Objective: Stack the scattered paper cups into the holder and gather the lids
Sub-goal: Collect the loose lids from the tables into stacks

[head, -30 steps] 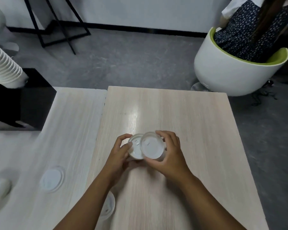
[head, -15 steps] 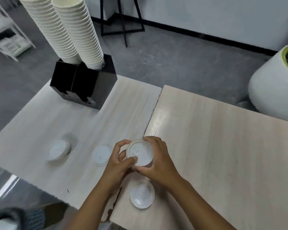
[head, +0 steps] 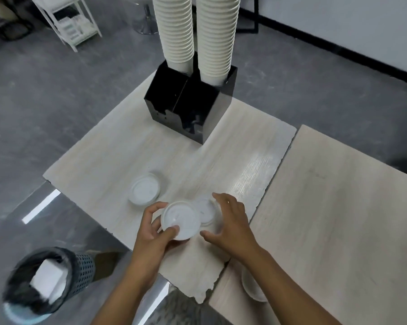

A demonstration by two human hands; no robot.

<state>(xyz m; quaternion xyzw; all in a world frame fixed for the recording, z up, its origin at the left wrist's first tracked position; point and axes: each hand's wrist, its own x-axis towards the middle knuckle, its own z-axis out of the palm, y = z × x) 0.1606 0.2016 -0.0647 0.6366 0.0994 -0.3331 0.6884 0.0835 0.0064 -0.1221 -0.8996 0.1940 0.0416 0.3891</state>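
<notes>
My left hand [head: 152,234] grips a small stack of white lids [head: 181,220] by the rim, just above the pale left table [head: 108,165]. My right hand [head: 231,221] is spread over another white lid [head: 207,211] lying on the table beside the stack, with its fingers arched around the edge. Whether they pinch it is unclear. A third lid [head: 144,192] lies to the left. A fourth lid [head: 252,289] sits on the right table, partly hidden under my right forearm. The black holder [head: 190,109] stands at the back with two tall cup stacks [head: 177,31] in it.
The right table [head: 338,219] butts against the left one along a seam. A mesh waste bin [head: 50,282] stands on the floor at the lower left. A white shelf unit [head: 69,22] is on the grey floor at the far left.
The view has swung left onto the left table. My left hand now holds the lid stack alone. My right hand has let go and moved over a lid lying on the table.
</notes>
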